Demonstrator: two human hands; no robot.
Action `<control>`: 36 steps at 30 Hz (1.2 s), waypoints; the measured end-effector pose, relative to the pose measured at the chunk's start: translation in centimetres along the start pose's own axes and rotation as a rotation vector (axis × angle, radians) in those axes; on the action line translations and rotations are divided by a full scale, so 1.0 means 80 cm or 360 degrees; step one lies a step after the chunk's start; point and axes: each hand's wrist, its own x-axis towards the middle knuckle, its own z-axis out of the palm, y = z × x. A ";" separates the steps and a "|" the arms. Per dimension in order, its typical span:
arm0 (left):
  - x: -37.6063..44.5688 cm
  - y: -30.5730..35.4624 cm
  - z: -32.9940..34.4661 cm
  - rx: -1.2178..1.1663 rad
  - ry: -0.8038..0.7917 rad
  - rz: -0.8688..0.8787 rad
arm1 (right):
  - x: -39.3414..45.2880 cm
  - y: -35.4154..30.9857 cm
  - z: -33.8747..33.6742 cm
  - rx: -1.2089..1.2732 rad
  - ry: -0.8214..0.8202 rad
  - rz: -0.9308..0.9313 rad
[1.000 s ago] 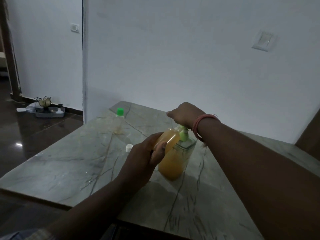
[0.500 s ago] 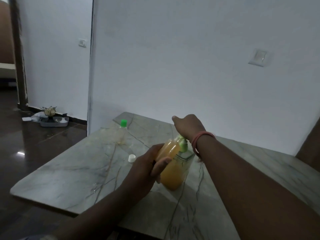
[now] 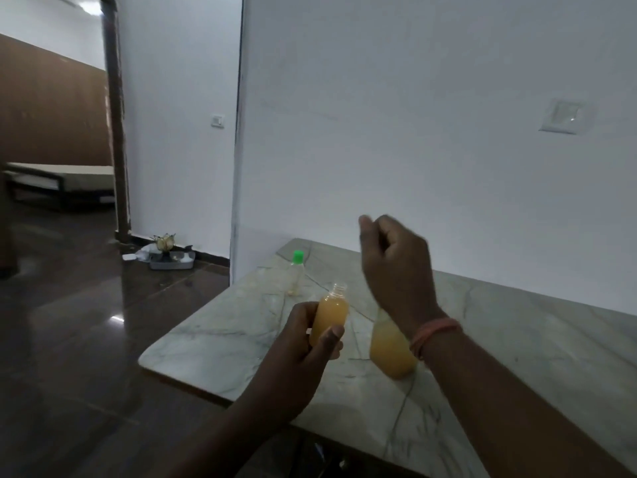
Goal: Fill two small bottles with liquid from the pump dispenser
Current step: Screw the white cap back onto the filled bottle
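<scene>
One uncapped orange bottle [image 3: 329, 317] sits gripped in left hand [image 3: 303, 343].

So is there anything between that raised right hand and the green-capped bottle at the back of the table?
Nothing visible. The right hand hangs in the air with its fingers curled, and only bare marble table lies between it and the clear, nearly empty small bottle with the green cap. The orange-filled bottle sits in the left hand, nearer the camera.
</scene>
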 end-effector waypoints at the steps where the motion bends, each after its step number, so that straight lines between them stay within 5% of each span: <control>1: -0.005 -0.005 -0.007 0.0047 0.0026 -0.0021 | -0.017 -0.003 0.012 -0.0005 -0.0076 -0.0045; 4: -0.013 -0.013 -0.026 0.0261 0.0101 -0.0079 | -0.063 0.005 0.055 -0.0050 -0.0233 0.0016; 8: -0.011 -0.028 -0.048 0.0442 0.0245 -0.0168 | -0.104 0.032 0.096 -0.0115 -0.0450 0.0457; 11: -0.005 -0.037 -0.061 0.0405 0.0284 -0.0268 | -0.104 0.052 0.107 -0.0122 -0.0410 0.0659; 14: 0.000 -0.045 -0.071 0.0376 0.0267 -0.0349 | -0.098 0.075 0.121 -0.0320 -0.0690 0.0950; 19: 0.006 -0.061 -0.078 0.0433 0.0323 -0.0352 | -0.099 0.095 0.146 -0.0534 -0.1001 0.0874; 32: 0.074 -0.077 -0.076 0.0679 0.0025 -0.0359 | -0.089 0.094 0.136 0.0362 -0.0431 0.0521; 36: 0.093 -0.083 -0.071 0.0726 0.0033 -0.0379 | -0.075 0.090 0.125 0.0373 -0.0265 0.0299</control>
